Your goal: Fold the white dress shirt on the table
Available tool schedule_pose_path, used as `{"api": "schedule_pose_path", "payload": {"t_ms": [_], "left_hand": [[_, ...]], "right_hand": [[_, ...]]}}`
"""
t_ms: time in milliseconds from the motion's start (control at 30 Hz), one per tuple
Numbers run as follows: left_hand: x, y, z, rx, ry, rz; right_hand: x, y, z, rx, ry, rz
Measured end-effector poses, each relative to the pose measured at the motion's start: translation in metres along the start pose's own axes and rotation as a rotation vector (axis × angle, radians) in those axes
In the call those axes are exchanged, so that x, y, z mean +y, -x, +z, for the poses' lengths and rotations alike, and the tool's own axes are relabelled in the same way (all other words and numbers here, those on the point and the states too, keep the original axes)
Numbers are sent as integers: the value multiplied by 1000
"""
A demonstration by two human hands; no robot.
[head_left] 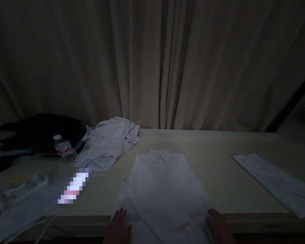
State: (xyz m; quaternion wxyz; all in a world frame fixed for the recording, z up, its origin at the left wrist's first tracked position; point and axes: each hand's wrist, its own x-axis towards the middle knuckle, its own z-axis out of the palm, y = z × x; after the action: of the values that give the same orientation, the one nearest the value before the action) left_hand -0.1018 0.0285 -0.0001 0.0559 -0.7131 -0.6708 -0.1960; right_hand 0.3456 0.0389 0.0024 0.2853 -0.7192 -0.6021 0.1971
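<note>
A white long-sleeved collared shirt (162, 196) lies spread out with its collar toward the curtain. Its sleeves run down along both sides, and the lower part leaves the bottom of the view. My left hand (118, 226) rests on the shirt's left sleeve, fingers stretched and thumb apart. At the opposite edge, my right hand (218, 226) touches the other sleeve with fingers apart. Both hands are partly cut off by the lower frame edge, and the light is dim.
A crumpled white shirt (109, 144) lies beside a plastic bottle (65, 149) and a dark clothing pile (43, 132). Clear plastic packaging (22, 210) is at left. A folded white garment (277, 183) lies right on the table (218, 162). A curtain (147, 67) hangs behind.
</note>
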Motion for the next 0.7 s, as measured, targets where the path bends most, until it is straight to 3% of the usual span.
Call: {"api": "schedule_pose_path", "payload": {"t_ms": [100, 200, 367, 467, 533, 700], "left_hand": [[13, -52, 26, 78, -67, 92], [17, -88, 45, 128, -150, 126], [-3, -110, 70, 93, -242, 144], [-15, -110, 76, 59, -253, 125], [-17, -116, 74, 43, -252, 120], [0, -181, 65, 71, -235, 108]], "right_hand": [[-26, -43, 26, 64, 111, -179], [-52, -78, 42, 69, 284, -260], [-63, -113, 55, -84, 436, -288], [-55, -121, 59, -170, 456, -244], [-54, -128, 59, -160, 452, -242], [-88, -171, 63, 7, 426, -304]]}}
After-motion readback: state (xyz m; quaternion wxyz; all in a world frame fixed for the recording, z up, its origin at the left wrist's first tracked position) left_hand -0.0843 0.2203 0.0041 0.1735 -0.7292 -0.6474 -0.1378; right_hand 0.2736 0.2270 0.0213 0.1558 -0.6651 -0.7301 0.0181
